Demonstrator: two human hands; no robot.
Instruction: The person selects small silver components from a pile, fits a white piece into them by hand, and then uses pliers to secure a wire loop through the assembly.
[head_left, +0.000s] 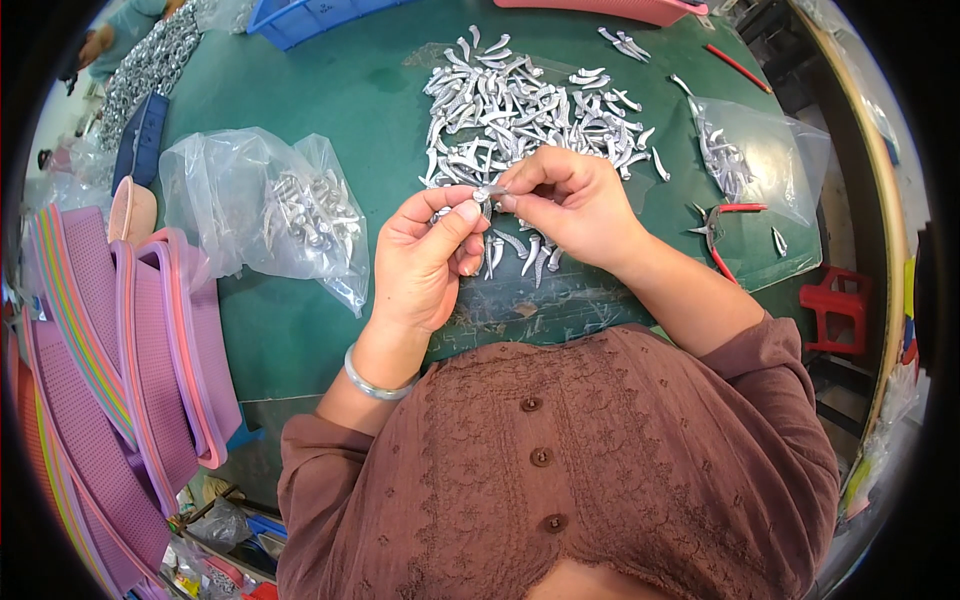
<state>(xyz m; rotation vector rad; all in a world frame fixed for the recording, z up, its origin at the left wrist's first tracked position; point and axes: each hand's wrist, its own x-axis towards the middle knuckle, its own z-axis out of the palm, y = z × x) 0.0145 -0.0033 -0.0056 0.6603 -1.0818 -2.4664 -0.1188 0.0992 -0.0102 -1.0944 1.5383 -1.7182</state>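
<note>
My left hand [425, 255] pinches a small silvery metal piece [482, 194] between thumb and forefinger. Thumb and forefinger of my right hand [575, 207] close on the same piece from the other side, so the two hands almost meet. What exactly the fingers cover is too small to tell. Just beyond my hands spreads a heap of curved, horn-shaped silvery metal pieces [530, 110]. Several more of these lie right under and before my fingers on the green table [300, 90].
Left of me lies a clear plastic bag [220, 190] with metal pieces, beside stacked purple baskets [195, 330]. To the right are red-handled pliers [714, 228], another clear bag [780, 150], a red rod [738, 68] and a red stool [836, 310]. A blue crate [310, 22] stands far back.
</note>
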